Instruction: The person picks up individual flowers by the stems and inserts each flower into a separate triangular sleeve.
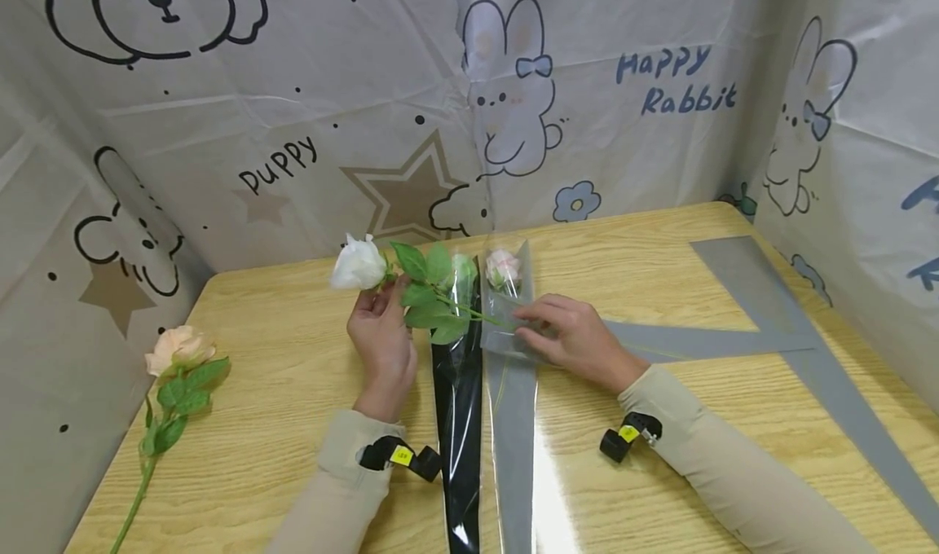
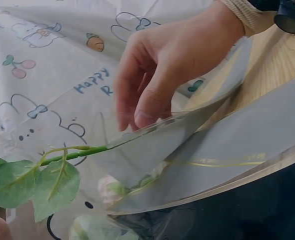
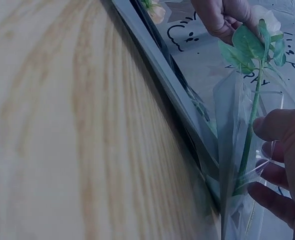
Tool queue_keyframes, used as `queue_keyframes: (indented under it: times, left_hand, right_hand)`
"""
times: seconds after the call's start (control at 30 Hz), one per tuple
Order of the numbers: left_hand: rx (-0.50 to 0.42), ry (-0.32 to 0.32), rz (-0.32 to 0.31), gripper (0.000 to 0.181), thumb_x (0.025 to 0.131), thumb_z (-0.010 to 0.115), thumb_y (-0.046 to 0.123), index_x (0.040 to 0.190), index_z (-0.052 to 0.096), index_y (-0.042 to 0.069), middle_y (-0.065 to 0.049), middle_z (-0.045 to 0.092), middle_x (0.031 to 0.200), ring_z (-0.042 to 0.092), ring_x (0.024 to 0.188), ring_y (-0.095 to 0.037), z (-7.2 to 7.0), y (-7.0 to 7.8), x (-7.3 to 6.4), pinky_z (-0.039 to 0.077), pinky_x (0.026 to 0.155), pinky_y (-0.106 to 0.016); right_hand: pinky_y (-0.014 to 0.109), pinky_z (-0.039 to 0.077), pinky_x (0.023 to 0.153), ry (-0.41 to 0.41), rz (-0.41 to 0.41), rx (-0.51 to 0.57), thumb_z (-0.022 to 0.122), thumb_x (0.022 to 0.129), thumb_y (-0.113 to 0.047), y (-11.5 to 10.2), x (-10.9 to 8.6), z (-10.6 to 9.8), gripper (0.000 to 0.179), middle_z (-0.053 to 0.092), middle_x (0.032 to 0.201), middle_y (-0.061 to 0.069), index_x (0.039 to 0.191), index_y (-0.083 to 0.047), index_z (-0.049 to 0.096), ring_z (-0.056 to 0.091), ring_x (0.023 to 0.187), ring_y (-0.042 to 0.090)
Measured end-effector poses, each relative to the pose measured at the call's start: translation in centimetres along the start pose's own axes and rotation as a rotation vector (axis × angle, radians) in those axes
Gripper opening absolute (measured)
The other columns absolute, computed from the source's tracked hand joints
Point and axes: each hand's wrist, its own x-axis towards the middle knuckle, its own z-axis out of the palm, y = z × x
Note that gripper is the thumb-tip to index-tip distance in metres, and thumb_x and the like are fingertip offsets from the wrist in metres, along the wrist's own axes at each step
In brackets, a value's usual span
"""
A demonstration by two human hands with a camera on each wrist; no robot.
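In the head view, my left hand (image 1: 383,342) pinches a white artificial rose (image 1: 359,264) just below its bloom. The rose's green leaves (image 1: 438,293) and stem point right, and the stem (image 3: 250,132) runs inside a clear-fronted grey flower sleeve (image 1: 689,342). My right hand (image 1: 575,338) pinches the sleeve's film near its mouth; the fingertips are partly seen through the film in the right wrist view. Beneath lie a black sleeve (image 1: 458,432) holding a pale greenish rose (image 1: 462,270) and a grey sleeve (image 1: 515,432) holding a pale pink rose (image 1: 503,269).
A peach rose (image 1: 179,350) with a leafy stem lies at the table's left side. Another flat grey sleeve (image 1: 844,399) slants along the right side, under the held sleeve's narrow end. A printed cloth (image 1: 308,90) rises behind the wooden table (image 1: 293,358).
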Motion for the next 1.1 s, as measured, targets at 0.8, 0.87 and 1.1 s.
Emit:
queue_keyframes:
  times: [0.8,0.87,1.1]
  left_hand:
    - [0.04,-0.128,-0.001,0.016,0.092,0.075,-0.001,0.104,0.068,0.009,0.005,0.07,0.083,0.068,0.077,-0.003,0.3,-0.7,-1.3,0.058,0.067,-0.017]
    - [0.045,-0.148,-0.005,0.017,0.092,0.075,0.001,0.105,0.068,0.01,0.005,0.071,0.085,0.069,0.077,-0.003,0.3,-0.7,-1.4,0.057,0.066,-0.016]
    - [0.02,-0.199,-0.017,0.017,0.091,0.076,0.001,0.106,0.068,0.006,0.006,0.074,0.084,0.068,0.071,-0.001,0.3,-1.0,-1.9,0.054,0.061,-0.014]
  right_hand:
    - [0.018,0.062,0.072,0.049,-0.098,0.009,0.083,0.086,-0.007,-1.1,0.7,-0.5,0.025,0.077,0.1,0.007,0.109,-0.006,0.076,0.075,0.082,0.015]
    - [0.018,0.062,0.072,0.057,-0.115,0.007,0.083,0.085,-0.006,-1.2,0.8,-0.5,0.026,0.077,0.1,0.007,0.109,-0.005,0.076,0.075,0.082,0.015]
    - [0.02,0.062,0.071,0.082,-0.135,0.002,0.084,0.083,-0.004,-1.4,1.0,-0.6,0.026,0.077,0.099,0.008,0.108,-0.005,0.076,0.074,0.08,0.015]
